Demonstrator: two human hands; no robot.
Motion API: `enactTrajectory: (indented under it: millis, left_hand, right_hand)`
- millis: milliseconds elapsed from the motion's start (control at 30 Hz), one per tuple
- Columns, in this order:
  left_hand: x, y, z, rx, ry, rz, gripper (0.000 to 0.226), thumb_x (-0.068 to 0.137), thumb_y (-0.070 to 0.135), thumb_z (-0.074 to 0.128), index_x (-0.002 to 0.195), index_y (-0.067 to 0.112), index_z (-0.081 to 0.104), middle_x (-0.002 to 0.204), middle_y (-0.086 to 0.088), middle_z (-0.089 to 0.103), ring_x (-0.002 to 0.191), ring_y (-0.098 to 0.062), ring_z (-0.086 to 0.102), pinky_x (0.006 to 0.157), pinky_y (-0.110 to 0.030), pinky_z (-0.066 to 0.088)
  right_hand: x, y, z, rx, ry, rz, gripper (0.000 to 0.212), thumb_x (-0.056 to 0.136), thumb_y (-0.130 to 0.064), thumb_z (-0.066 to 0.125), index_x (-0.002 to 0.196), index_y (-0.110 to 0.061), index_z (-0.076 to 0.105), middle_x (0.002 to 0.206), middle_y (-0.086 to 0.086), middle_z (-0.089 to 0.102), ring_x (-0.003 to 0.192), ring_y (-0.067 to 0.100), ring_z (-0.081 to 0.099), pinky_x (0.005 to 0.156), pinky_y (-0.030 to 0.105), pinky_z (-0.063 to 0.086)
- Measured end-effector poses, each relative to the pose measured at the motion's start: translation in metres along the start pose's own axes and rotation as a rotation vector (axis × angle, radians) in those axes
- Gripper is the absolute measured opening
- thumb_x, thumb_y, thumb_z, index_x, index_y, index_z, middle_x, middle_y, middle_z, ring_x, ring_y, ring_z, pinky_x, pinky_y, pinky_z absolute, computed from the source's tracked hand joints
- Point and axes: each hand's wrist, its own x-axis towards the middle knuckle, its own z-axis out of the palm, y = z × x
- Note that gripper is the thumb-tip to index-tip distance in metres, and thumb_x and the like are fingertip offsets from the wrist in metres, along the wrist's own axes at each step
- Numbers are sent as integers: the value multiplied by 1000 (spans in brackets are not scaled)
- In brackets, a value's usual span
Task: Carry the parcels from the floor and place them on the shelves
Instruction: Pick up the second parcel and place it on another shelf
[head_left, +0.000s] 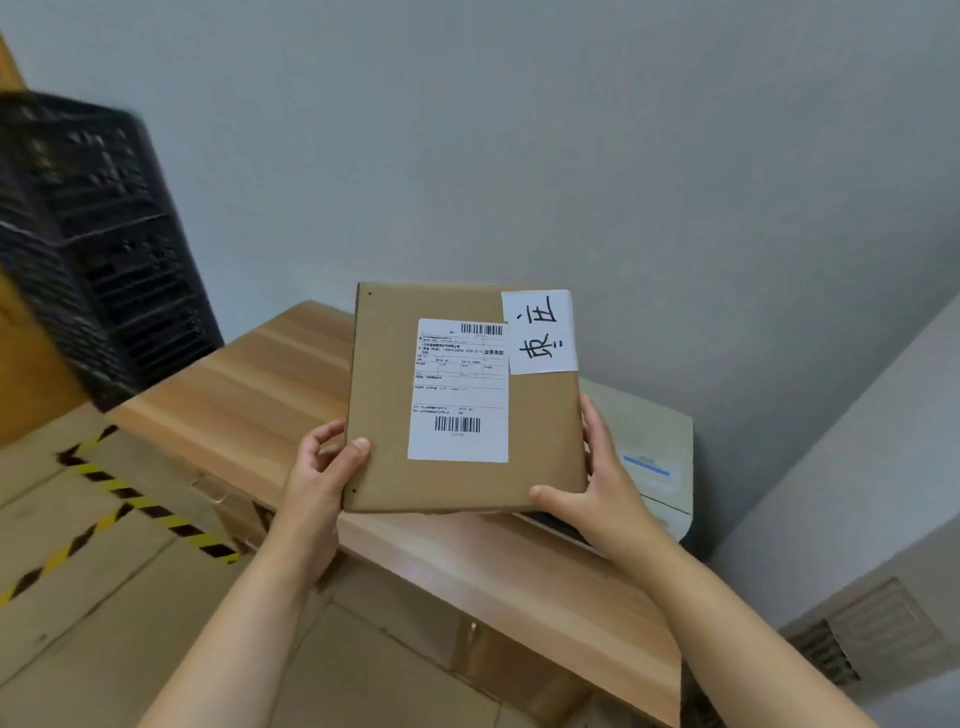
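Note:
A flat brown cardboard parcel (540, 415) is held up in front of me, above a wooden cabinet top. It carries a white shipping label with barcodes and a white sticker with handwritten characters at its upper right. My left hand (322, 478) grips its lower left edge, thumb on the front face. My right hand (597, 493) grips the lower right corner and right edge. No shelves are in view.
The wooden cabinet top (249, 395) runs from the middle left to the lower right. A pale printer-like machine (654, 447) sits on it behind the parcel. Stacked black plastic crates (98, 249) stand at the left. Yellow-black tape (130, 499) marks the floor. A grey wall lies ahead.

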Motion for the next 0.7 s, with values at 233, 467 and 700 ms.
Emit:
enactTrajectory:
  millis: [233, 467, 700]
  left_hand:
    - [1, 16, -34, 84, 162, 91, 48, 82, 24, 65, 125, 29, 45, 119, 7, 54, 102, -17, 54, 79, -34, 46]
    - [-7, 25, -35, 216, 348, 219, 77, 62, 38, 71, 132, 28, 42, 128, 5, 54, 111, -7, 52, 80, -22, 43]
    - [-46, 29, -58, 292, 657, 268, 77, 72, 26, 69, 140, 30, 33, 136, 4, 51, 119, -10, 50, 92, -25, 39]
  right_hand:
    - [63, -10, 40, -90, -180, -143, 104, 70, -14, 75, 147, -36, 10, 147, -18, 25, 131, -1, 30, 106, 22, 29]
    - [122, -11, 61, -78, -367, -264, 98, 69, -14, 75, 145, -36, 17, 141, -17, 24, 126, -1, 29, 97, 13, 26]
    - [145, -22, 125, -54, -657, -359, 93, 72, -15, 75, 143, -37, 19, 146, -14, 22, 129, 2, 26, 107, 24, 29]
